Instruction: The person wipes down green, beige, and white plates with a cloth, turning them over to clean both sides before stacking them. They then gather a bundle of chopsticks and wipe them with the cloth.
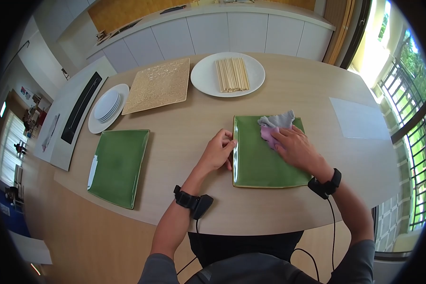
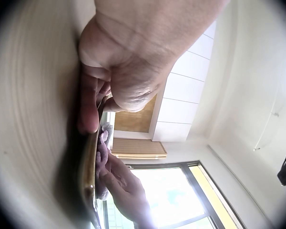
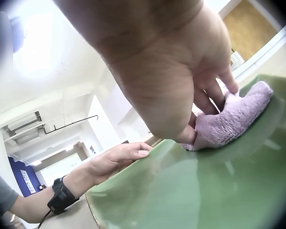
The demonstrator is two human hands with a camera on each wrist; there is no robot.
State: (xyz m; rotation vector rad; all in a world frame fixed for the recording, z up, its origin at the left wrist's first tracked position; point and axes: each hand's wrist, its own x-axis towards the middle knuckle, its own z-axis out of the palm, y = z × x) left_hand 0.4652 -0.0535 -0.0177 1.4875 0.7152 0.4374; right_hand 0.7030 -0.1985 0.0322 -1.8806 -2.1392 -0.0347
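Far centre: white platter point(image 1: 201, 76) bearing pale slender sticks point(image 1: 233, 75). Far left: embossed beige plate point(image 1: 158, 86); small white dishes point(image 1: 107, 104) stacked on larger white plate point(image 1: 125, 97). Right: translucent sheet point(image 1: 360, 118).

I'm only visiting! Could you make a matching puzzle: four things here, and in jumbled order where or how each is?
1. Left hand
2. Purple-grey cloth
3. Pale sticks
4. Tan plate

A. Lying on a round white plate
B. Covered in a pattern
C. At the left edge of a green plate
D. Under the right hand

Pairs: 1-C, 2-D, 3-A, 4-B
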